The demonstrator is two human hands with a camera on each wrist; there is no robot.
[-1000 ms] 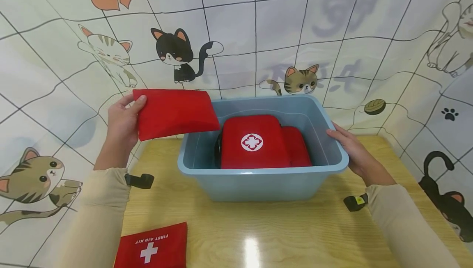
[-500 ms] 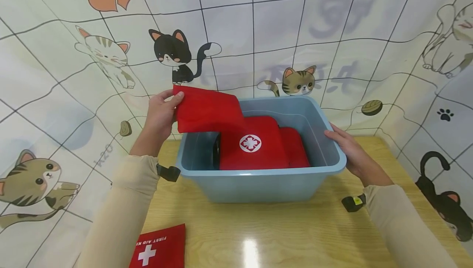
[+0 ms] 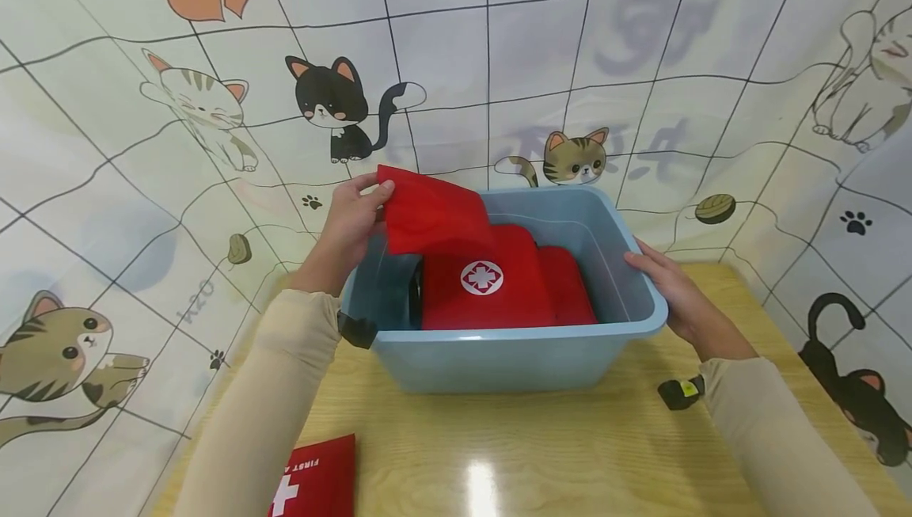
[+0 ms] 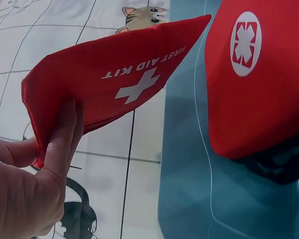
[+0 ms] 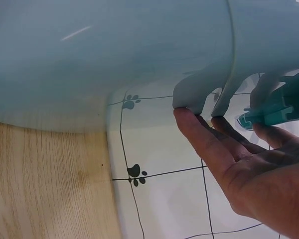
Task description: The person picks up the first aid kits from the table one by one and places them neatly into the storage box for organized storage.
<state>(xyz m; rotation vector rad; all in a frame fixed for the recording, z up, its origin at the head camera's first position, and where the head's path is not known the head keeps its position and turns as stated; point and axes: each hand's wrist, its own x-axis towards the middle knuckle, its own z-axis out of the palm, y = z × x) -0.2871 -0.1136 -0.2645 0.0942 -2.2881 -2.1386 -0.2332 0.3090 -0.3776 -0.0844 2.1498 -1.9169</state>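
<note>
- The step in hand looks like placing: 1 red pouch (image 3: pixel 431 216) is up over the left part of a blue tub (image 3: pixel 492 363), which stands near the far edge of the desk (image 3: pixel 570 430).
- The left hand (image 3: pixel 354 212) pinches the pouch by its left end, thumb and fingers closed on the fabric; the other end sticks out toward the middle of the tub.
- The right hand (image 3: pixel 670 287) is part open around the tub's right end, thumb at the rim and fingertips against the outer wall, likely to steady it.
- Inside the tub, 1 large red case (image 3: pixel 506 311) with a white emblem fills the middle, and 1 smaller red case (image 3: pixel 568 287) sits just beside it on the right. Something black shows at the large case's left side.
- In the left wrist view the pouch's free tip is apart from the large case, so it does not seem set down.
- The next move probably calls for lowering the pouch past the rim, onto the cases or into the gap on their left, before the left hand lets go.
- A 2nd pouch (image 3: pixel 321 469) lies on the desk toward its left edge, partly hidden by the left sleeve; neither hand touches it.
</note>
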